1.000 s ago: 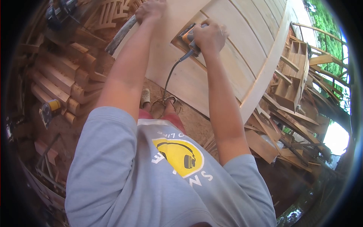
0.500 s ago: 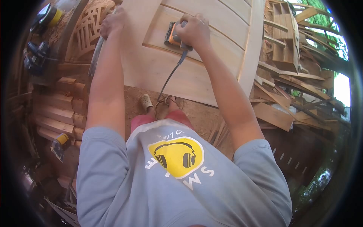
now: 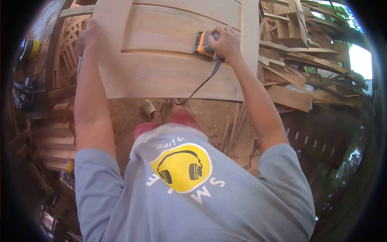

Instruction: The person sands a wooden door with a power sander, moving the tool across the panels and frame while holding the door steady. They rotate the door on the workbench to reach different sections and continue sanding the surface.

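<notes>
Sanding a big pale wooden door panel [image 3: 169, 72], propped over a dirt floor [image 3: 129, 113] strewn with sawdust. Judging by the even, light colour across the wide lower rail, probably worked over already there; cannot tell how smooth, nor how much of the upper boards beyond the top edge of view is left. Looks like mid-job rather than the finish, with the tool sitting at the groove between the raised board and the lower rail.

Ringed by clutter: stacked timber blocks [image 3: 56, 141] on the left, a heap of offcuts and planks [image 3: 298, 84] on the right, a latticed wooden piece [image 3: 68, 52] behind the left edge of the panel.

Wearing a grey T-shirt [image 3: 189, 189] with a yellow headphone print; one sandalled foot [image 3: 149, 108] just below the panel's bottom edge.

Left hand [image 3: 86, 36] closed over the panel's left edge, steadying it. Right hand [image 3: 225, 42] wrapped around an orange palm sander [image 3: 203, 44], pressing it flat on the panel near the right stile.

Trailing from the sander, a dark power cord [image 3: 201, 84], down across the lower rail towards the feet.
</notes>
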Demonstrator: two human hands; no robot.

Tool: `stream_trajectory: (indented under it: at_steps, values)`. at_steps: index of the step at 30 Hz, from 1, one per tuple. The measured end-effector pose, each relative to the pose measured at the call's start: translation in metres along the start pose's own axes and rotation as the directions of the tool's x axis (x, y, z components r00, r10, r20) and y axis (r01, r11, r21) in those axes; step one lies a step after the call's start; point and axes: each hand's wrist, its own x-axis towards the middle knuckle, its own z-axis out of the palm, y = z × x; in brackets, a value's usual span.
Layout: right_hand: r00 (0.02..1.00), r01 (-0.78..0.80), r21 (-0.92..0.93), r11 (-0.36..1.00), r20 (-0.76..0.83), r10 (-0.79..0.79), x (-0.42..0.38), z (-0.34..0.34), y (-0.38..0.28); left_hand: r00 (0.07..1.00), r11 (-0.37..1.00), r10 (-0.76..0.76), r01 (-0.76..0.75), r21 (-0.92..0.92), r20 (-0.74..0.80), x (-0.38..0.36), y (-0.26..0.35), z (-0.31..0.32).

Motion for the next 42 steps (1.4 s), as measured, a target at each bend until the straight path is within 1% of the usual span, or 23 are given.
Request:
stream_trajectory:
  at_steps: [1,4,6,9,13,16,19,24,27,34,36,39,42]
  values:
    - [1.000,-0.004,0.009,1.000,-0.005,0.004,-0.002,-0.002,0.013,1.000,1.000,-0.008,0.008,0.002,0.003,-0.002,0.001,-0.001]
    - [0.998,-0.039,-0.078,0.996,-0.050,0.035,-0.005,-0.007,0.042,0.999,1.000,-0.029,0.030,-0.005,0.026,-0.003,0.003,-0.003]
    - [0.999,-0.042,-0.070,0.997,-0.036,0.039,-0.002,-0.012,0.066,0.997,0.999,-0.042,0.044,-0.022,0.059,0.003,0.001,-0.002]
    - [0.999,-0.032,-0.067,0.997,0.005,0.033,0.002,-0.019,0.094,0.999,0.999,-0.040,0.039,0.006,0.018,0.010,-0.001,0.004]
    - [0.999,-0.010,-0.046,0.999,0.033,0.012,0.001,-0.027,0.117,0.997,0.998,-0.065,0.065,0.012,0.033,0.005,-0.001,0.002]
    - [0.996,0.083,-0.046,0.996,0.024,-0.082,0.000,-0.030,0.125,0.997,0.997,-0.071,0.071,0.018,0.017,0.011,0.002,0.003]
    - [0.983,0.183,0.039,0.982,0.013,-0.184,0.012,-0.034,0.128,0.998,0.997,-0.059,0.060,0.054,-0.014,0.019,-0.002,0.013]
    - [0.981,0.195,0.020,0.981,-0.004,-0.195,0.057,-0.030,0.139,0.999,0.997,-0.032,0.035,0.065,-0.043,0.016,-0.007,0.012]
    - [0.980,0.200,0.019,0.980,-0.010,-0.200,0.087,-0.030,0.139,0.997,0.997,-0.054,0.057,0.054,-0.052,0.014,-0.005,0.010]
    - [0.976,0.218,0.007,0.976,-0.032,-0.218,0.155,-0.029,0.147,0.995,0.993,-0.078,0.083,0.090,-0.061,0.003,0.003,0.007]
    - [0.981,0.191,0.002,0.982,-0.041,-0.190,0.172,-0.029,0.151,0.995,0.991,-0.078,0.084,0.105,-0.059,0.002,0.003,0.006]
    - [0.986,0.166,-0.005,0.986,-0.024,-0.166,0.201,-0.033,0.158,0.990,0.990,-0.071,0.085,0.112,-0.118,0.004,0.002,0.011]
    - [0.988,0.153,-0.022,0.988,-0.022,-0.153,0.229,-0.034,0.158,0.989,0.986,-0.114,0.124,0.110,-0.096,0.003,0.006,0.009]
